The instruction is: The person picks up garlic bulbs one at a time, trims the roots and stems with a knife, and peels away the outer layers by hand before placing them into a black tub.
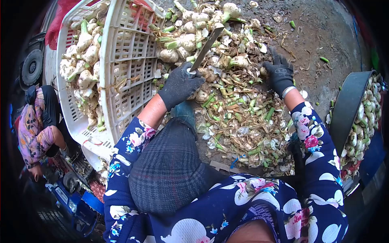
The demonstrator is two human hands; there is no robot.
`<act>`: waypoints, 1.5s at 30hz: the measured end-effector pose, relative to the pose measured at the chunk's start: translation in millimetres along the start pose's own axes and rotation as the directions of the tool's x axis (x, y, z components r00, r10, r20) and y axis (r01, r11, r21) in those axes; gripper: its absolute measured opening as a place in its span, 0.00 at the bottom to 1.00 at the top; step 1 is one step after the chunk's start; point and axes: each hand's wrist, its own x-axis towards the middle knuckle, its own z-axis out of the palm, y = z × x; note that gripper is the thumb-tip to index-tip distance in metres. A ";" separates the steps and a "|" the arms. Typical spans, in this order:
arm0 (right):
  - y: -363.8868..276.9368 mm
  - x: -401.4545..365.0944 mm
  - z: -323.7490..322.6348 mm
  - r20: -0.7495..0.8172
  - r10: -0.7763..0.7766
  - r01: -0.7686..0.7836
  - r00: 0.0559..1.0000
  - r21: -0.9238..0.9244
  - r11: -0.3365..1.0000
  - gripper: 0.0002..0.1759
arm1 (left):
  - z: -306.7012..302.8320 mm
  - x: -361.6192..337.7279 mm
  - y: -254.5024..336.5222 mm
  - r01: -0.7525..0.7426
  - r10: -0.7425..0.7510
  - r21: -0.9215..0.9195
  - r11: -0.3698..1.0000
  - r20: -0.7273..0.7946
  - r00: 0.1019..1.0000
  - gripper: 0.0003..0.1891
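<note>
My left hand (pixel 180 84), in a black glove, is closed round the handle of a knife (pixel 208 48). Its long, dark blade points up and to the right over the heap. Off to the right, my right hand (pixel 279 72), gloved too, has its fingers apart at the edge of the heap, with the thumb side close to a pale lump. Between and beyond both hands lie garlic bulbs (pixel 188 41) with cut green stems. Loose skins and stem trimmings (pixel 239 117) cover the ground below them.
A white plastic crate (pixel 131 60) full of garlic stands at my left. On the right, a dark round tub (pixel 350 109) leans beside more garlic. Another person (pixel 38 121) sits bent over at far left, near a blue vehicle (pixel 67 198). Stem pieces dot the dirt ground (pixel 324 36).
</note>
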 end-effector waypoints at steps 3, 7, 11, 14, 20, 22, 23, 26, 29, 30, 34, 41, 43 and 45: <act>-15.3 -22.3 -35.8 -0.387 -0.079 0.018 0.919 -0.160 0.987 0.26 | 2.4 -3.4 7.6 0.014 -0.014 0.005 1.000 0.002 1.000 0.14; -38.0 -34.7 -63.5 -0.195 -0.294 0.118 0.936 0.958 -0.259 0.16 | 4.0 1.1 37.4 -0.265 0.281 0.267 0.926 -0.021 0.960 0.14; -74.8 -49.7 -75.8 -0.253 -0.366 0.155 0.896 0.949 -0.276 0.10 | 7.7 -4.9 61.3 -0.515 0.609 0.588 0.624 0.046 0.792 0.13; -77.2 -57.3 -71.7 -0.228 -0.301 0.218 0.926 0.974 -0.067 0.14 | 6.8 -7.7 56.1 -0.477 0.605 0.656 0.585 0.039 0.795 0.12; -77.2 -46.8 -53.4 -0.437 -0.115 0.451 0.892 0.849 0.275 0.27 | 7.2 -10.6 60.3 -0.425 0.566 0.707 0.566 0.041 0.823 0.11; -87.8 -68.1 -91.7 -0.294 -0.132 0.310 0.947 0.942 0.131 0.29 | 3.8 -6.1 50.8 -0.357 0.509 0.697 0.622 -0.014 0.860 0.11; -95.9 -82.0 -105.2 -0.150 -0.171 0.150 0.974 0.989 -0.013 0.31 | -3.5 4.2 34.2 -0.310 0.469 0.684 0.661 -0.053 0.882 0.11; -99.5 -93.3 -105.5 -0.356 -0.194 0.332 0.914 0.932 -0.146 0.30 | -19.3 5.0 4.8 -0.190 0.318 0.654 0.733 -0.082 0.944 0.09; -91.4 -77.0 -106.1 -0.222 -0.172 0.172 0.960 0.949 -0.264 0.28 | -18.0 8.1 11.2 -0.242 0.346 0.519 0.819 -0.110 0.932 0.10; -89.7 -72.6 -109.4 -0.269 -0.168 0.249 0.948 0.959 -0.132 0.27 | -17.0 7.5 15.5 -0.250 0.337 0.464 0.850 -0.115 0.934 0.10; -77.4 -57.2 -117.1 -0.412 -0.130 0.431 0.902 0.879 0.204 0.26 | -7.7 0.6 38.4 -0.267 0.317 0.344 0.900 -0.097 0.943 0.11; -73.5 -54.6 -118.4 -0.286 -0.089 0.271 0.954 0.952 -0.145 0.25 | 5.4 -2.1 48.5 -0.121 0.103 -0.406 0.906 -0.065 0.993 0.16; -82.7 -50.8 -106.9 -0.134 -0.092 0.097 0.987 0.940 -0.326 0.21 | 7.3 -6.1 59.7 -0.213 0.161 -0.488 0.847 -0.147 0.976 0.16; -90.0 -38.1 -88.1 -0.143 -0.227 -0.030 0.963 0.783 -0.621 0.14 | 4.0 -4.4 62.8 -0.417 0.422 0.071 0.906 -0.217 0.880 0.14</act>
